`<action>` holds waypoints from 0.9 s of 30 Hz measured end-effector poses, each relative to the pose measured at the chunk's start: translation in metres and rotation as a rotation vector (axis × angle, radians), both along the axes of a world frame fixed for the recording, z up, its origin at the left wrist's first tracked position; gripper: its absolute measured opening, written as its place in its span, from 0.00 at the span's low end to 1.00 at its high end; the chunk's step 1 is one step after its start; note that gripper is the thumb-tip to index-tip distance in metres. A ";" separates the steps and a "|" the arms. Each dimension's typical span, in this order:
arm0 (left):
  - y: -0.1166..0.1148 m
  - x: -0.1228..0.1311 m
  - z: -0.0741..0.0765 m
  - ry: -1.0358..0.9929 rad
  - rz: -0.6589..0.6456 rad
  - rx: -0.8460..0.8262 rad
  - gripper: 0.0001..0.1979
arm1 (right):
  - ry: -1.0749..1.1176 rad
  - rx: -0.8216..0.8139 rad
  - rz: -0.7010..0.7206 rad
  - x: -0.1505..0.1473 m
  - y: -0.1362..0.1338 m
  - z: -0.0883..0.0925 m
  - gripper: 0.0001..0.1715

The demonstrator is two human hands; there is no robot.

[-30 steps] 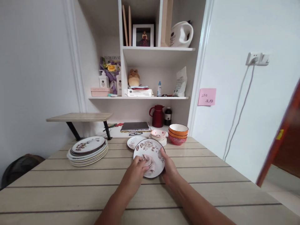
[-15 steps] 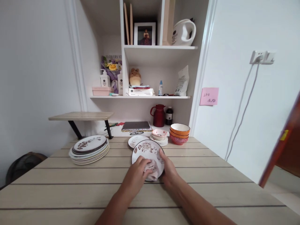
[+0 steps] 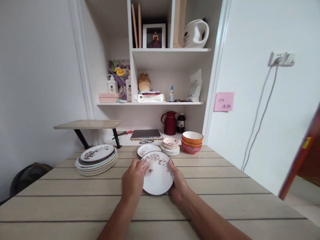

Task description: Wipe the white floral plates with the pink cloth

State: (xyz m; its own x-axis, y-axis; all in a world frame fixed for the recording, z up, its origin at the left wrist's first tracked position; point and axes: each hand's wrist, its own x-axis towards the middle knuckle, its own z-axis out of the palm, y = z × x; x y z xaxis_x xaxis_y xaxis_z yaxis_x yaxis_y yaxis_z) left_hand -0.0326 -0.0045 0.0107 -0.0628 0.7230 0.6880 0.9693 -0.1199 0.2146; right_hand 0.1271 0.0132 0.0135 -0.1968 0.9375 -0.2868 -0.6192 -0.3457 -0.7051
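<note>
A white plate (image 3: pixel 157 181) with a dark rim and brown flower pattern is tilted up in front of me, over the table. My right hand (image 3: pixel 179 180) grips its right edge, thumb on the face and fingers behind. My left hand (image 3: pixel 133 178) is closed on a pale pink cloth (image 3: pixel 148 165), pressed against the plate's upper left face. Just behind lies another patterned plate (image 3: pixel 143 150), partly covered by the held one.
At left stands a stack of plates (image 3: pixel 97 160), near the legs of a small raised shelf (image 3: pixel 87 124). Small dishes (image 3: pixel 170 148) and stacked bowls (image 3: pixel 192 142) sit back right. A red jug (image 3: pixel 170 123), a dark bottle (image 3: pixel 181 123) and a laptop (image 3: pixel 146 134) are behind.
My left hand has moved the cloth from the plate's lower middle up to its upper left edge. My right hand keeps its hold on the right edge.
</note>
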 end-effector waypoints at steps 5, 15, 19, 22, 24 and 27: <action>-0.008 0.031 -0.008 0.047 -0.402 0.007 0.10 | 0.170 0.060 0.019 0.014 0.008 0.007 0.27; -0.005 0.029 -0.005 -0.270 -0.693 -0.210 0.19 | 0.200 0.032 0.146 0.010 -0.003 0.014 0.34; -0.004 0.027 -0.005 -0.310 -0.759 -0.303 0.25 | 0.179 0.027 0.121 0.012 0.001 0.011 0.34; -0.006 0.028 -0.005 -0.266 -0.716 -0.340 0.25 | 0.135 0.017 0.098 0.010 0.001 0.008 0.32; -0.007 0.029 -0.004 -0.210 -0.674 -0.338 0.21 | 0.088 0.039 0.092 0.008 0.000 0.005 0.31; -0.008 0.028 -0.001 -0.117 -0.568 -0.291 0.18 | 0.006 0.083 0.102 0.003 -0.003 0.002 0.29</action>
